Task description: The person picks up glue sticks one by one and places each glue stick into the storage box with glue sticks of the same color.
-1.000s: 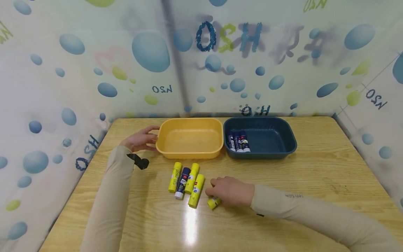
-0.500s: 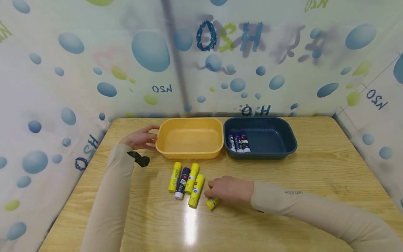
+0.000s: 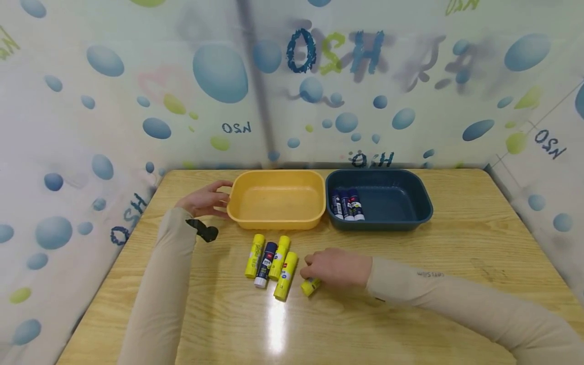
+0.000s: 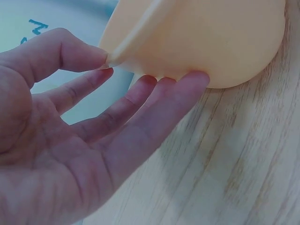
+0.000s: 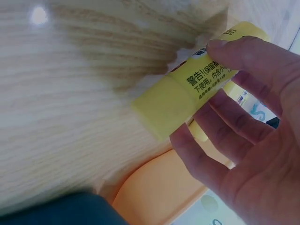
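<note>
Right hand nearest, thumb and fingers half-curled round a yellow glue stick over the wooden table. Just beside it lie three yellow sticks and one navy stick, roughly side by side. Farther off, the left hand pinches the rim of the orange tray, other fingertips against its outer wall. Right beside that stands a blue tray with three navy sticks inside, before a bubble-printed backdrop
</note>
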`<state>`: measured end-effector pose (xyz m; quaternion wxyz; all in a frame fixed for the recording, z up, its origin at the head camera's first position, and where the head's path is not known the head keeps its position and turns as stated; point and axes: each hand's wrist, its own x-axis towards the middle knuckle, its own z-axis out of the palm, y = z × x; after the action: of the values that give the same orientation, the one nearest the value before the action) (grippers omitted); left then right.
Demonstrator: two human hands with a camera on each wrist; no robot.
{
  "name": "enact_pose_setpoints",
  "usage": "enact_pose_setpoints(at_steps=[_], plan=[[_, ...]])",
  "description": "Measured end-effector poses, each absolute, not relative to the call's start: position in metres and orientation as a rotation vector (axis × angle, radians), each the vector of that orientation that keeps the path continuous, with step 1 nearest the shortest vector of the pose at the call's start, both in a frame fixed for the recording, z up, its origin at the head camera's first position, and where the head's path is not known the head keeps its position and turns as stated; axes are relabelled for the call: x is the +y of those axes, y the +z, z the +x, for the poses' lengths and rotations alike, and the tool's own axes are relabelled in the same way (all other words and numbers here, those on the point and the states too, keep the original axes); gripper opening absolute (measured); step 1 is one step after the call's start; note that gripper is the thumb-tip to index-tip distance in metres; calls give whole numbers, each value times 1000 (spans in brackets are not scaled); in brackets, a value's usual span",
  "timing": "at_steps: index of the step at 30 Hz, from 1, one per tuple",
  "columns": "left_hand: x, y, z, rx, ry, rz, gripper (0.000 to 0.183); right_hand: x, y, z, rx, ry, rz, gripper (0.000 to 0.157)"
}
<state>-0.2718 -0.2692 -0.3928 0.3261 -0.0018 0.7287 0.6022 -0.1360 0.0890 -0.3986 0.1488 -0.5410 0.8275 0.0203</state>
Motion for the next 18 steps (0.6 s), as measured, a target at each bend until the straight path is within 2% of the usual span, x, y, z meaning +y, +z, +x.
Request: enact_pose_setpoints(at_steps=[18], plan=[[-270,-396,-271,1935,1571,21,57,91,-386,-152,2388,19,-1543,22]])
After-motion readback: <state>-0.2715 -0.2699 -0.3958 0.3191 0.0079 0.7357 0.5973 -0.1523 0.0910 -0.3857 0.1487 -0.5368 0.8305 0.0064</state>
